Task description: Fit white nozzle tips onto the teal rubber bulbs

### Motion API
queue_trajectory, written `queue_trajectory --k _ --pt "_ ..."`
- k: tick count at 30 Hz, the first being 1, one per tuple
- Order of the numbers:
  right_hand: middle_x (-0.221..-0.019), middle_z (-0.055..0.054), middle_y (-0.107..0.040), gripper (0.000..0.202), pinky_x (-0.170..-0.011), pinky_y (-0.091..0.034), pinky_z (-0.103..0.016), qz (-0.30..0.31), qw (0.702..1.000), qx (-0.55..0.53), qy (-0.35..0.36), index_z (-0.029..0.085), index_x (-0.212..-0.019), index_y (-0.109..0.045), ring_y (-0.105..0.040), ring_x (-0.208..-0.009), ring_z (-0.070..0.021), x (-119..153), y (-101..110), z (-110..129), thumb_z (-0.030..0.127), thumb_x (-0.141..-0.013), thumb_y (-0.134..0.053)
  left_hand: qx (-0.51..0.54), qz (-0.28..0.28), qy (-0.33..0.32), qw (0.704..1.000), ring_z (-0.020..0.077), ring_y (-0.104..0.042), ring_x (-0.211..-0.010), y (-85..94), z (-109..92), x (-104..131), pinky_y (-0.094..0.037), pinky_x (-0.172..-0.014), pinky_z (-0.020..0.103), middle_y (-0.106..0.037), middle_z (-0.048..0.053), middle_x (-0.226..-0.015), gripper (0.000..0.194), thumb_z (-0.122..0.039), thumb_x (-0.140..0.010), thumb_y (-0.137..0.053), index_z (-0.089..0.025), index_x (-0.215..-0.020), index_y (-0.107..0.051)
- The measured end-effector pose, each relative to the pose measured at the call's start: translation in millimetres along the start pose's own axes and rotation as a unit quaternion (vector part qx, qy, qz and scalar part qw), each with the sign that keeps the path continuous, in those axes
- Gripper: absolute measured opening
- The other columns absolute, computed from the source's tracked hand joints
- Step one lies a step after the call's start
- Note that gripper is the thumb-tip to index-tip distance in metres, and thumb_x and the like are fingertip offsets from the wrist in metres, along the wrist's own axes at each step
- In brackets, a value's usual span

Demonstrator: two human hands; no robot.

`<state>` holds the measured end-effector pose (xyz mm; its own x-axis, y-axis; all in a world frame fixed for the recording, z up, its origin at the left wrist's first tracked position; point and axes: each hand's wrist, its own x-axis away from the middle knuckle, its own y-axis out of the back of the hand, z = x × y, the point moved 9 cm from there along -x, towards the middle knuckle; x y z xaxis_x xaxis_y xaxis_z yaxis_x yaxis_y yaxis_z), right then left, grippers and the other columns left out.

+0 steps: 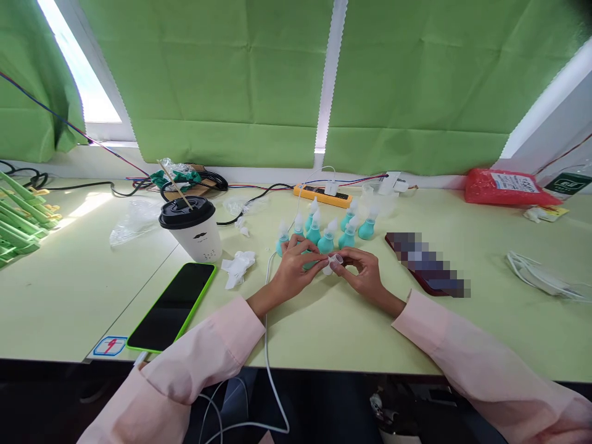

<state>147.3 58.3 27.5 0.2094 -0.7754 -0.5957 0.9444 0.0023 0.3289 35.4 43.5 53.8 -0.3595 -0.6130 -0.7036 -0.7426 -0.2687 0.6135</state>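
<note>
Several small teal bulbs with clear pointed tips (325,243) stand upright together on the pale green table, just beyond my hands. My right hand (363,271) pinches a small clear plastic piece (336,260) with a round open end. My left hand (298,268) meets it from the other side, fingers pressed together around a teal bulb, mostly hidden behind the fingers, with the clear piece beside it. Both hands nearly touch, low over the table in front of the group.
On the left are a lidded paper cup (197,237), a green-edged phone (173,306) and a crumpled tissue (238,269). Another phone (425,264) lies right. Behind are an orange power strip (322,196) and a red package (509,187). A white cable (267,333) crosses the front edge.
</note>
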Motion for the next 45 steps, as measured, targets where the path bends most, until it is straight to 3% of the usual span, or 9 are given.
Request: queue_trajectory --k 10,19,27,32,37,41,45 --pt "-0.066 -0.002 -0.055 0.01 -0.047 -0.045 -0.023 0.014 1.0 -0.016 -0.002 0.016 -0.072 -0.058 -0.049 -0.054 -0.01 0 -1 -2 0.025 -0.068 -0.057 0.01 0.053 -0.013 0.998 0.0167 -0.042 -0.083 -8.7 1 0 -0.033 -0.07 0.031 -0.058 0.003 -0.077 0.02 -0.031 -0.079 -0.044 -0.019 -0.076 -0.06" --pt "-0.064 -0.002 -0.055 0.009 -0.047 -0.044 -0.023 0.023 1.0 0.0 0.013 0.015 -0.071 -0.058 -0.048 -0.052 -0.0094 1 -3 0 0.024 -0.068 -0.057 0.033 0.107 0.029 0.993 0.0161 -0.04 -0.076 -17.2 1 0 -0.037 -0.068 0.029 -0.056 0.003 -0.072 0.016 -0.023 -0.081 -0.037 -0.016 -0.075 -0.051" --pt "-0.064 -0.002 -0.054 0.009 -0.047 -0.044 -0.023 0.018 1.0 -0.011 0.018 0.016 -0.071 -0.058 -0.049 -0.052 -0.01 1 -2 3 0.024 -0.068 -0.057 0.083 0.107 0.048 0.99 0.0149 -0.043 -0.077 -12.3 4 -1 -0.036 -0.073 0.029 -0.058 0.001 -0.075 0.021 -0.032 -0.081 -0.04 -0.019 -0.083 -0.057" --pt "-0.067 -0.003 -0.056 0.011 -0.047 -0.045 -0.024 0.03 0.999 -0.026 0.013 0.016 -0.073 -0.059 -0.051 -0.055 -0.011 2 -3 2 0.026 -0.069 -0.057 0.126 0.098 0.067 0.985 0.0148 -0.045 -0.076 -12.6 10 -3 -0.037 -0.072 0.03 -0.059 0.001 -0.071 0.021 -0.037 -0.074 -0.049 -0.02 -0.07 -0.061" --pt "-0.064 -0.002 -0.055 0.009 -0.048 -0.045 -0.024 0.04 0.998 -0.054 0.0 0.016 -0.072 -0.058 -0.05 -0.051 -0.0094 2 -5 3 0.025 -0.07 -0.056 0.184 0.108 0.094 0.972 0.0147 -0.045 -0.077 -16.7 17 -3 -0.039 -0.072 0.029 -0.06 0.001 -0.071 0.02 -0.036 -0.073 -0.051 -0.02 -0.07 -0.062" --pt "-0.065 -0.002 -0.055 0.01 -0.047 -0.045 -0.024 0.033 0.998 -0.049 -0.006 0.016 -0.072 -0.058 -0.049 -0.05 -0.0091 2 -5 2 0.026 -0.07 -0.056 0.162 0.096 0.081 0.979 0.0144 -0.045 -0.075 -13.1 14 -4 -0.039 -0.07 0.029 -0.06 0.001 -0.07 0.019 -0.033 -0.074 -0.05 -0.02 -0.07 -0.063" --pt "-0.064 -0.002 -0.056 0.01 -0.047 -0.045 -0.024 0.018 1.0 -0.005 0.007 0.016 -0.071 -0.058 -0.049 -0.05 -0.0095 1 -3 0 0.026 -0.069 -0.057 0.053 0.066 0.028 0.996 0.0151 -0.045 -0.073 -7.5 4 -3 -0.038 -0.067 0.03 -0.06 0.002 -0.069 0.021 -0.031 -0.076 -0.048 -0.02 -0.071 -0.064"
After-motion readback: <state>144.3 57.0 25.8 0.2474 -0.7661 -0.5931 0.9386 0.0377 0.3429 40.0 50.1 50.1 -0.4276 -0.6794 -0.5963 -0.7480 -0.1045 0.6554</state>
